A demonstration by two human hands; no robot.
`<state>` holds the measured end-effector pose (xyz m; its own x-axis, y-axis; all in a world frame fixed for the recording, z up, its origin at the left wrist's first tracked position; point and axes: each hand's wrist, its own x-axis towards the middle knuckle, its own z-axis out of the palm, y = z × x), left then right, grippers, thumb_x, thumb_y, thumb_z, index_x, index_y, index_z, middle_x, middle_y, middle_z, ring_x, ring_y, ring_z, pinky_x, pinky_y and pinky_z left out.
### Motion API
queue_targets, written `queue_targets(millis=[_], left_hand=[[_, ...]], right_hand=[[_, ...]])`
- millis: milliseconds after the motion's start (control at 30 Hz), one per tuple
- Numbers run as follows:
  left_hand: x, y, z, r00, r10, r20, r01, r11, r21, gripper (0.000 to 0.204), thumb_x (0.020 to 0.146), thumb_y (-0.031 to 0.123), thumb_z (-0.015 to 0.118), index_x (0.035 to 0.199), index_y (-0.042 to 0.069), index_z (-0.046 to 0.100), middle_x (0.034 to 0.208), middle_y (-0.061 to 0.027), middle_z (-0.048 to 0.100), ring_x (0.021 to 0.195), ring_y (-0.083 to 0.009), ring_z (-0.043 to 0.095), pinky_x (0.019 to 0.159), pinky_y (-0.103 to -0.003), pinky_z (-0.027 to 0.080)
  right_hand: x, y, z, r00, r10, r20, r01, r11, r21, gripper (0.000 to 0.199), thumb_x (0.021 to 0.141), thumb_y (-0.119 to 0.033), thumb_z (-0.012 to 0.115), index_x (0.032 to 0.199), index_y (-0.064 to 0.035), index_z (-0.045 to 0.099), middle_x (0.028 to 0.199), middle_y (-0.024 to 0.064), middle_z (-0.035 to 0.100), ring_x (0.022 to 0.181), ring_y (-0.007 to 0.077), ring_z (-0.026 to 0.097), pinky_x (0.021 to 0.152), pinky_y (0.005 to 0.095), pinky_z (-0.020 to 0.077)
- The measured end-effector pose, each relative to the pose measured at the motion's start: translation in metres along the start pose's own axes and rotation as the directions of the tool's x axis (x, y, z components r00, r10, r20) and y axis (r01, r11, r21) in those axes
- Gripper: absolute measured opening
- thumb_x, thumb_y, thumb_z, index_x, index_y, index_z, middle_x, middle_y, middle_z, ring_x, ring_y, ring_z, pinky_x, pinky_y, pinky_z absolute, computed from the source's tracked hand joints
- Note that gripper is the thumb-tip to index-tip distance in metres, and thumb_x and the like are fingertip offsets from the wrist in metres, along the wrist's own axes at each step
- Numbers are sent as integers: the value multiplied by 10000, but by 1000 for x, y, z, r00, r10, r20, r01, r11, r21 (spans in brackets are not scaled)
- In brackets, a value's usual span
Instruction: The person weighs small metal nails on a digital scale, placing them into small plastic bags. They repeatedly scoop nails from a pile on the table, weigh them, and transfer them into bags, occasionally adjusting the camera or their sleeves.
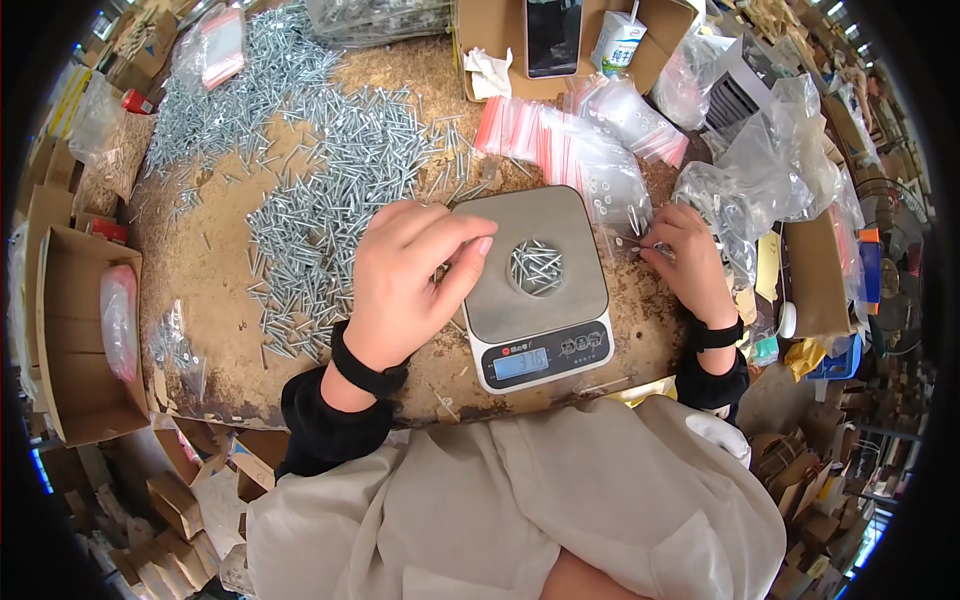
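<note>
A white digital scale (540, 300) with a grey metal plate and a lit display stands in front of me. On its plate sits a small round clear dish (538, 293) holding several silver screws (537, 265). My left hand (410, 270) hovers over the plate's left edge, thumb and forefinger pinched together; anything between them is hidden. Right of the scale, my right hand (688, 258) pinches the edge of a clear plastic bag (615, 195). That bag lies at the near end of a fanned row of red-edged zip bags (540, 135).
A big spread of loose silver screws (345, 185) covers the table's left and back. Behind the bags, an open cardboard box (490, 30) holds a phone (553, 38) and a drink carton (618, 42). Crumpled plastic (750, 170) lies at right; another cardboard box (90, 350) stands at left.
</note>
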<state>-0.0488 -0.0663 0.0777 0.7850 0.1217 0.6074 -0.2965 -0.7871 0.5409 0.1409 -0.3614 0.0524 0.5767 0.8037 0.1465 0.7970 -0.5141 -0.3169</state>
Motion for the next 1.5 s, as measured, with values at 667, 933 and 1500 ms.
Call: queue_targets(millis=[667, 933, 1500], left_hand=[[-26, 34, -4, 980, -113, 163, 174, 887, -429, 93, 849, 88, 738, 902, 25, 695, 751, -85, 670, 619, -207, 595, 570, -311, 441], [-39, 15, -4, 984, -180, 8, 169, 908, -384, 405, 1065, 337, 462, 810, 35, 553, 659, -27, 519, 550, -100, 447, 521, -266, 308], [-26, 21, -7, 984, 149, 95, -120, 957, -264, 146, 919, 137, 626, 831, 21, 622, 690, -108, 610, 588, -319, 567, 565, -405, 427]], right_hand=[[-40, -100, -23, 830, -306, -467, 271, 952, -142, 395, 746, -172, 758, 1125, -117, 658, 1136, 66, 638, 1043, 290, 627, 962, 479, 522], [-141, -24, -3, 822, 533, -203, -570, 777, -269, 736, 908, -360, 674, 1450, 53, 394, 1422, 283, 466, 1347, 443, 415, 1114, 495, 351], [-63, -4, 15, 953, 182, -241, -235, 948, -215, 535, 860, -218, 702, 1362, -106, 555, 1245, 149, 524, 1118, 318, 525, 948, 429, 454]])
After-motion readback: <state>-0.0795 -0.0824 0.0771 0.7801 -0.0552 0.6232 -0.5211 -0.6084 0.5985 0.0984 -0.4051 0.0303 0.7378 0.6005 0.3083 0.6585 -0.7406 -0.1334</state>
